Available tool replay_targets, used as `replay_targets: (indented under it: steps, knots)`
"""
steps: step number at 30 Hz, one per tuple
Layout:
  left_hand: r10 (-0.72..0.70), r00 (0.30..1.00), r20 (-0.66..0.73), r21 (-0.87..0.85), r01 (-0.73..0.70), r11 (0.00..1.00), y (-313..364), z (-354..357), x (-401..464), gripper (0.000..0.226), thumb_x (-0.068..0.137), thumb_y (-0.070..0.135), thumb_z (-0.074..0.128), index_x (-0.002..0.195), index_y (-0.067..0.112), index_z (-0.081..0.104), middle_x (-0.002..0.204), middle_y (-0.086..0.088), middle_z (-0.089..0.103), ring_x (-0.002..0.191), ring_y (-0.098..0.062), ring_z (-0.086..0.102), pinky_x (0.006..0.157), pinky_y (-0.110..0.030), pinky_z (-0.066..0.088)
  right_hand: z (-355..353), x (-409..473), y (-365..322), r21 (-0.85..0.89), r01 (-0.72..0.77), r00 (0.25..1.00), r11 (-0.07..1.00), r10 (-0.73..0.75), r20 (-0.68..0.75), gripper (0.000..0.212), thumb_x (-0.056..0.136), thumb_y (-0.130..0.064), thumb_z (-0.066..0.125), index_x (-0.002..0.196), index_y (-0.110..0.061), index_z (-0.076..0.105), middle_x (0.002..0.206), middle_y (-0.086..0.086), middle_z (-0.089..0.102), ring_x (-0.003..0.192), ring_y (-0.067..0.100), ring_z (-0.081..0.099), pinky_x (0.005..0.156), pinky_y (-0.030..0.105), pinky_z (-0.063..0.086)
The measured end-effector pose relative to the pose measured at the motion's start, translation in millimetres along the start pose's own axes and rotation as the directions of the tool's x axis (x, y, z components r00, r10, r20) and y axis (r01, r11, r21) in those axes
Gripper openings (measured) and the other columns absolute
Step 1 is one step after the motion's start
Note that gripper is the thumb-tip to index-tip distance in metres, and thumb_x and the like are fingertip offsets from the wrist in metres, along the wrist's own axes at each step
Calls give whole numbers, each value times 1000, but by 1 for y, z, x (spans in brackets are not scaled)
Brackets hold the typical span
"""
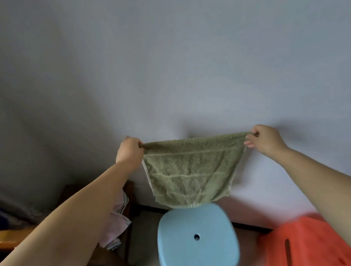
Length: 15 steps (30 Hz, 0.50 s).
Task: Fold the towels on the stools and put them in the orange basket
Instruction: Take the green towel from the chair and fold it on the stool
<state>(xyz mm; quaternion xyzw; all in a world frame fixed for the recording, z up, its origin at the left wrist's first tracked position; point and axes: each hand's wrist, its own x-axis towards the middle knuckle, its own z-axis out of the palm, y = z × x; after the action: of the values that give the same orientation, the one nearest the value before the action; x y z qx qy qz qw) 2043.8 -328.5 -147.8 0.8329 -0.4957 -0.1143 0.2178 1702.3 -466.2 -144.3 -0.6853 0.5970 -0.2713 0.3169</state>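
Hands hold an olive-green terry towel (189, 171) stretched in the air. Left hand (129, 152) and right hand (263, 138) each pinch an upper corner, so its top edge runs level side to side. It hangs straight down, lower hem just above the pale blue plastic stool (198, 242). An orange plastic basket (303, 247) sits lower right, nearer the right hand.

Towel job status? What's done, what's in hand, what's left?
Done: nothing visibly finished; the part of the orange basket in view shows no towel. In hand: the left hand and right hand each hold a top corner of the green towel, which hangs doubled over the blue stool. Left: finish folding it, basket it, then the pink towel on the wooden stool.
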Motion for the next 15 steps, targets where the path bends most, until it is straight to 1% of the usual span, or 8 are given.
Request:
replay_targets:
  steps: [2,5,6,8,10,12,13,15]
  knots:
    - [-10,1000,-27,-8,9,1000,-7,10,10,18,89,9,54,99,2,67,108,-19,58,88,-32,57,72,-32,41,12,9,6,27,10,1000,1000,-9,-23,16,92,4,48,78,-3,45,89,23,61,80,29,67,58,17,55]
    - [-6,999,-42,11,6,1000,-16,20,12,20,90,8,52,104,2,65,114,-18,50,94,-32,54,78,-35,42,24,15,14,33,36,999,999,-35,-30,23,90,5,49,72,-8,42,86,35,61,81,29,69,75,46,55]
    - [-1,999,-43,18,1,1000,-20,24,11,19,90,9,53,103,3,66,113,-18,49,94,-33,54,78,-35,42,26,15,17,37,36,999,999,-34,-34,28,89,5,50,69,-11,40,83,33,60,82,28,69,76,49,54]
    - [3,1000,-30,34,-2,999,-28,30,4,17,90,11,55,99,3,66,109,-17,50,92,-34,54,76,-36,42,28,9,19,16,40,999,999,-40,-30,34,89,3,52,64,-15,38,77,25,60,82,25,70,72,39,54]
    - [6,1000,8,28,-6,1000,-39,37,-7,15,89,11,57,94,1,66,106,-17,51,92,-34,54,75,-36,42,30,-2,23,-12,30,1000,999,-30,7,33,90,1,53,65,-15,40,79,23,64,82,21,70,68,30,53]
    - [21,999,32,-2,-21,1000,-52,47,-21,12,86,7,59,91,-2,66,103,-19,52,92,-36,54,77,-36,42,35,-17,31,-50,25,999,998,-23,45,30,88,0,55,65,-15,43,75,20,65,82,22,71,73,35,53]
    - [26,999,41,-16,-25,1000,-59,52,-30,11,85,5,60,90,-2,66,103,-19,52,92,-36,54,78,-36,43,37,-26,36,-81,26,997,996,-21,68,30,88,-1,57,65,-15,45,70,14,65,79,21,70,73,32,52]
    - [26,997,78,-37,-23,999,-74,65,-53,11,84,5,62,91,-1,67,102,-16,52,92,-33,54,80,-33,42,41,-49,47,-152,13,992,988,6,126,27,87,-2,60,65,-15,48,63,1,60,67,9,63,60,11,42]
